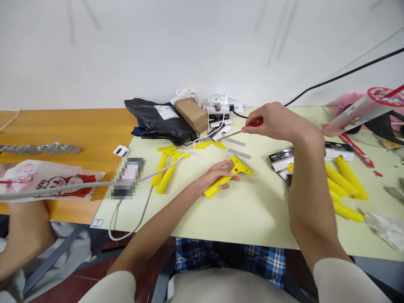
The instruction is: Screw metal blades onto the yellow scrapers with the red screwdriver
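Plaid shorts (229, 256) showed below the desk, the left hand (214, 176) had its fingers curled around a yellow plastic scraper (215, 190), and the right hand (271, 124) pinched a red-handled screwdriver (256, 122) tight.

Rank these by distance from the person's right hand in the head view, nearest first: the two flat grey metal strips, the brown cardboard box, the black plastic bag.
From the right hand:
1. Two flat grey metal strips, below-left of the hand; too close to call between them.
2. Brown cardboard box, farther left, toward the back.
3. Black plastic bag, left of the box.
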